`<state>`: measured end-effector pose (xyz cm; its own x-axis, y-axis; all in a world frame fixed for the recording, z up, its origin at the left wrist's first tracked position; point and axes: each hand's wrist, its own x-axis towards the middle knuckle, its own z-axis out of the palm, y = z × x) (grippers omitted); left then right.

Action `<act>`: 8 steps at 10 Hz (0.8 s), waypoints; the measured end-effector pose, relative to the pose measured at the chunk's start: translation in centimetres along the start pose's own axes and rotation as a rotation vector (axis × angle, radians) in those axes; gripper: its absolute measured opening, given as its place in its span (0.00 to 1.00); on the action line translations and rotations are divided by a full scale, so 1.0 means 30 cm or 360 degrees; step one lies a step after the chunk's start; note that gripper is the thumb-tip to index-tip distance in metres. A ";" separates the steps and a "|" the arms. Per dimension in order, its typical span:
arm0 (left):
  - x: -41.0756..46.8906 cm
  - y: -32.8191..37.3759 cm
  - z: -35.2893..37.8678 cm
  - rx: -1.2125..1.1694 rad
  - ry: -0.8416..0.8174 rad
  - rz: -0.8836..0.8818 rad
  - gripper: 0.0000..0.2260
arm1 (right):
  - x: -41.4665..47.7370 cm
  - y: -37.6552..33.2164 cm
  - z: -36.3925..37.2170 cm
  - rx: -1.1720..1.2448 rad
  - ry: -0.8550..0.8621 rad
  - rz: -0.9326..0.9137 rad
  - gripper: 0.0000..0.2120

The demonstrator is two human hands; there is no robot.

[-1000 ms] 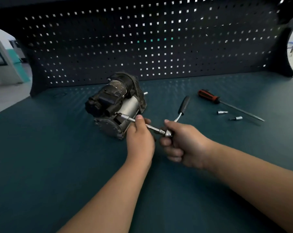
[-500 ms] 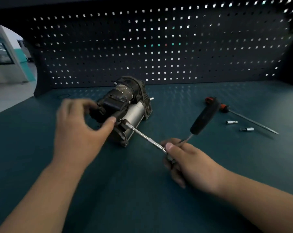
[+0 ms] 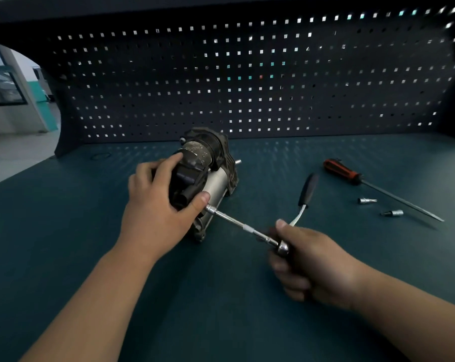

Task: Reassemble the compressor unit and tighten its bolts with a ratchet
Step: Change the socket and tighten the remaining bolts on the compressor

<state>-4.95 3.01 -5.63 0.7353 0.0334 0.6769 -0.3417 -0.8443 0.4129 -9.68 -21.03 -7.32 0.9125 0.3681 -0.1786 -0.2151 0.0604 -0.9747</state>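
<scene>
I am gripping the black, cylindrical compressor [image 3: 205,173] with my left hand [image 3: 155,212]; my right hand [image 3: 312,265] is clutching the chrome ratchet [image 3: 255,232].

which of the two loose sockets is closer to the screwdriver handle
The left socket, farther back on the table. The other socket lies nearer the tip end of the screwdriver.

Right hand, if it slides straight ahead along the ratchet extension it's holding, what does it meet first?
Probably the compressor, where the socket of its ratchet sits, beside the thumb of the left hand. Depth is unclear.
</scene>
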 end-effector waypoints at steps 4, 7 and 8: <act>-0.014 0.072 0.033 0.0157 0.0172 -0.0161 0.30 | -0.010 0.004 -0.017 -0.0265 0.0119 -0.0250 0.09; -0.016 0.082 0.027 0.0174 0.0139 -0.0212 0.32 | -0.021 0.021 -0.018 -0.0779 0.0070 -0.0422 0.07; -0.018 0.090 0.027 0.0181 0.0135 -0.0190 0.30 | -0.018 0.003 -0.013 -0.0094 0.0060 -0.0134 0.13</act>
<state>-5.81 0.29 -5.38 0.7129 0.1778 0.6784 -0.1832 -0.8865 0.4249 -10.08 -21.58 -7.36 0.9392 0.3288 -0.0993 -0.1170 0.0345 -0.9925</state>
